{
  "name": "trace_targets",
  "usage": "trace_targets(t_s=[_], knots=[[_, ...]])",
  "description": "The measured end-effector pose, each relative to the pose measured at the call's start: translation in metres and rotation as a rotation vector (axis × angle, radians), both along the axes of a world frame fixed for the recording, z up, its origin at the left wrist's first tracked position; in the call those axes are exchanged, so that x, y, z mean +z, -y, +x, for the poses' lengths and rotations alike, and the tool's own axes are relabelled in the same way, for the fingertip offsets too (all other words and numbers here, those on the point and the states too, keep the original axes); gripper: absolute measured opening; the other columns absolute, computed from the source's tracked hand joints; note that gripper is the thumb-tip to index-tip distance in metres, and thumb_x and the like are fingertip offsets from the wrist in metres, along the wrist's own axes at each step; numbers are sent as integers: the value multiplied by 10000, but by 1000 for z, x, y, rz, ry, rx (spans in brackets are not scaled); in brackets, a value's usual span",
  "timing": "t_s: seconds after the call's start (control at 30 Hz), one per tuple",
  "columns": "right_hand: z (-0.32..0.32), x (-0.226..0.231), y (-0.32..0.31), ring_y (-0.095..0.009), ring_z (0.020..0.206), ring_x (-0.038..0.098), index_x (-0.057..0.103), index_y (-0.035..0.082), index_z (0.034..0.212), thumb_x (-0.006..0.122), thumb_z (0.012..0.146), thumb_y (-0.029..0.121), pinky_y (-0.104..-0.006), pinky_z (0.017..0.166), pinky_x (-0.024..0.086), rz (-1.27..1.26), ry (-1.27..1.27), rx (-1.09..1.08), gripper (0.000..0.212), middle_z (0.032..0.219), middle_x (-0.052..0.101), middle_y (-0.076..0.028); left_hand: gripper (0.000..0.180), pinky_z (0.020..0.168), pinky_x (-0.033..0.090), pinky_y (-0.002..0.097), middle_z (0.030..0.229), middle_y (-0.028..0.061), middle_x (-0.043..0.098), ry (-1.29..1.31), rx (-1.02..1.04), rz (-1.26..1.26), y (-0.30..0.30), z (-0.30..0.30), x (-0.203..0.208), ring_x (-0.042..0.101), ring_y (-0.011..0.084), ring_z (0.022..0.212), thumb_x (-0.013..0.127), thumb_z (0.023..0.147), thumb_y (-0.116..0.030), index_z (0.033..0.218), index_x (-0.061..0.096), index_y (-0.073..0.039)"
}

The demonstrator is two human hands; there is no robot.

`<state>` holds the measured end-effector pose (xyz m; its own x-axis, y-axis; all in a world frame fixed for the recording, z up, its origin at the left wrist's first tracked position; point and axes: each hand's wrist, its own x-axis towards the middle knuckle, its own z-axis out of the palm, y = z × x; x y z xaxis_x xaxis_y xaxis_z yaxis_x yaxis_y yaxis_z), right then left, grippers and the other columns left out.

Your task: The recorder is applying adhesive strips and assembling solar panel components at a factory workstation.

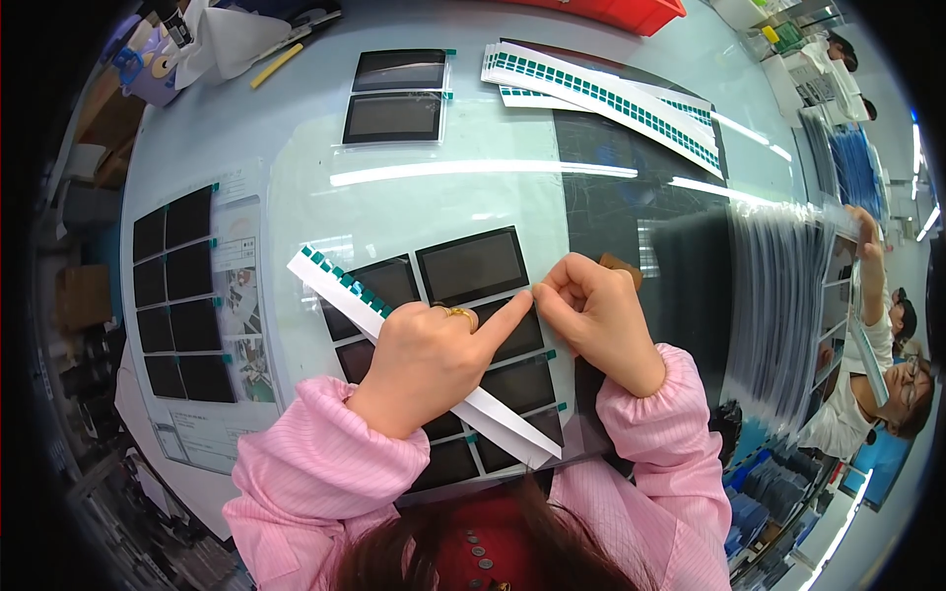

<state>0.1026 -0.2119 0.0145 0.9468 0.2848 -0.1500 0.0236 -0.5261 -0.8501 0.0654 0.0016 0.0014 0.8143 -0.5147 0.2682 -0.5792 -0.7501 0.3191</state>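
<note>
Black rectangular screen panels (471,266) lie in two columns in front of me, some with small green tabs at their right edges. My left hand (422,357) is closed around a white paper strip (503,422) with a row of green stickers along its upper part. Its index finger stretches to the right edge of a panel, beside the fingertips of my right hand (603,313). Thumb and index finger of my right hand are pinched together at that edge; whatever is between them is too small to make out. The strip slants over the panels and partly covers them.
More dark panels (189,246) lie on a printed sheet at the left. Two panels (396,116) sit at the back, left of several sticker strips (601,94). A stack of clear sheets (778,305) stands at the right. A red bin (631,12) is at the far edge; a co-worker (847,404) is at the right.
</note>
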Motion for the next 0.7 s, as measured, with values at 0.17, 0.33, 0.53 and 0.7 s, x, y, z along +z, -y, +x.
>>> trace_targets(t_s=[0.17, 0.33, 0.53, 0.7], knots=[[9, 11, -6, -63, 403, 523, 585, -9, 791, 663, 946, 75, -234, 386, 351, -28, -175, 19, 192, 531, 584, -15, 393, 478, 453, 311, 556, -13, 540, -7, 18, -92, -2, -1, -4, 588, 166, 475, 691, 793, -106, 1182, 734, -149], [6, 8, -9, -80, 393, 541, 572, -6, 790, 652, 946, 69, -238, 381, 358, -67, -112, 25, 191, 520, 583, -22, 282, 467, 436, 350, 578, 19, 585, -9, 63, -223, -1, -3, -5, 579, 214, 473, 773, 838, -120, 1116, 755, -157], [7, 2, -4, -78, 394, 544, 578, -7, 814, 647, 937, 47, -231, 383, 359, -58, -25, 76, 151, 510, 572, -22, 263, 478, 453, 339, 601, 11, 574, 26, 20, -176, -5, -6, -7, 590, 203, 493, 748, 808, -103, 1067, 763, -147], [4, -9, 6, -73, 403, 549, 587, -11, 828, 652, 933, 34, -225, 386, 358, 34, 110, 142, 131, 531, 584, -13, 300, 490, 471, 324, 601, -7, 550, 32, 14, -149, -4, -6, -5, 602, 183, 506, 716, 787, -97, 1077, 772, -153]])
